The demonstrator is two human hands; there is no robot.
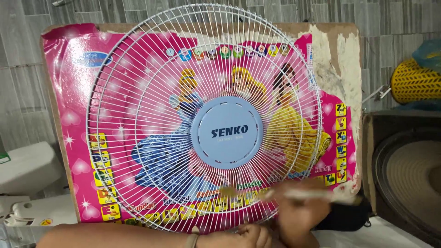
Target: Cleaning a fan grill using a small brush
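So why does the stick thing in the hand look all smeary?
In the head view, the right hand and its thin tool are motion-blurred; the white fan grille and its pale blue hub stay sharp, and the pink board shows soft glare.

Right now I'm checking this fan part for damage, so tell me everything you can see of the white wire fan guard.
The fan guard is a round white grille of thin radial wires crossed by a few rings, seemingly coated metal, with a pale blue plastic hub at its centre. It lies flat on a pink picture board with torn edges. No bent or broken wires show. The left hand touches its lower rim; the right hand, blurred, holds a thin tool over the lower wires.
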